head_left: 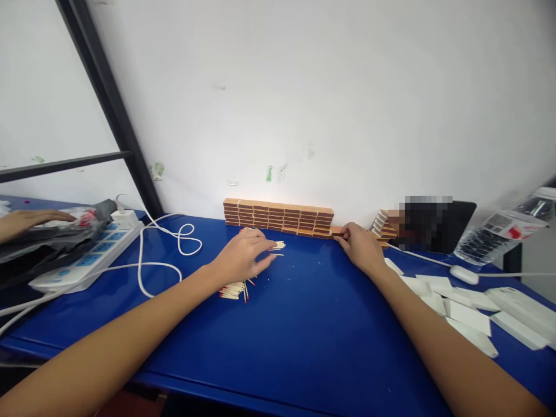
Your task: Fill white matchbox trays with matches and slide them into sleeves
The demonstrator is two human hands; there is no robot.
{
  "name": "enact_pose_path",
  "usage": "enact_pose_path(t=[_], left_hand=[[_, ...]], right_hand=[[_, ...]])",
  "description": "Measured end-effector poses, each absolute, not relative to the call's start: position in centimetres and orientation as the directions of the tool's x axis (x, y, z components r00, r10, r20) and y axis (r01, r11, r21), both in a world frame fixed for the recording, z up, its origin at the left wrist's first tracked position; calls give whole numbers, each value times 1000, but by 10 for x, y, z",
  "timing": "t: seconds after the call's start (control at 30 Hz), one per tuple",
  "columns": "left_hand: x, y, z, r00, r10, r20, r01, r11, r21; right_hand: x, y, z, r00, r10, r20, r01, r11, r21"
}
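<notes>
My left hand [243, 255] rests palm down on the blue table [304, 324], fingers curled over a loose pile of red-tipped matches [237, 288] that spreads out under and behind it. My right hand [359, 244] reaches to the right end of a low stacked wall of brown matchboxes [278, 218] against the white wall, its fingertips pinched on one box [336, 231] at the bottom row. A smaller leaning stack of matchboxes [383, 225] stands just right of that hand.
A white power strip [89, 258] with looping white cables [174, 243] lies at left, beside another person's hand [26, 220] on a dark bag. White flat box sleeves [469, 315] lie at right, with a white mouse [464, 274], a plastic bottle [499, 231] and a dark device.
</notes>
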State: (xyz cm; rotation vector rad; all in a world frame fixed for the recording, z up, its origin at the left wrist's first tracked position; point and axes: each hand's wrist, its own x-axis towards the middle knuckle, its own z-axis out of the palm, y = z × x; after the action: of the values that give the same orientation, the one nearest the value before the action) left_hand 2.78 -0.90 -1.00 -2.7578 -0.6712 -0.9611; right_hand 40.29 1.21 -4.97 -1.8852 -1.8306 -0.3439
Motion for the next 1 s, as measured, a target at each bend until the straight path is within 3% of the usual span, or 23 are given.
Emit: enact_pose_path(t=[0.17,0.3,0.4,0.53,0.6,0.77,0.83,0.93,1.0], left_hand=[[27,-9,-11,713,363,600,449,-893,6],[27,-10,-9,713,388,584,465,-885,19],[26,-9,-8,714,389,582,471,-882,12],[27,-8,-11,726,353,590,446,-895,-13],[28,-7,-12,735,341,586,435,-900,-22],[27,-7,-12,733,331,595,432,-902,-30],[27,-7,-11,734,330,594,432,-901,-33],[28,-8,-9,740,347,577,439,-898,-23],[28,-8,-7,741,374,558,454,-891,-6]], right_hand=[[401,14,-53,-3,861,509,969,128,-211],[407,8,-34,-71,852,519,973,173,-152],[424,-4,-7,-23,888,460,997,57,-60],[452,-23,22,214,903,372,975,-220,-26],[463,-29,27,274,921,276,961,-275,-34],[476,-30,20,213,963,-167,971,-228,-76],[476,-28,16,176,956,-235,977,-198,-73],[457,-25,14,93,980,-176,990,-110,-89],[427,-27,13,-22,1000,3,985,23,-170]])
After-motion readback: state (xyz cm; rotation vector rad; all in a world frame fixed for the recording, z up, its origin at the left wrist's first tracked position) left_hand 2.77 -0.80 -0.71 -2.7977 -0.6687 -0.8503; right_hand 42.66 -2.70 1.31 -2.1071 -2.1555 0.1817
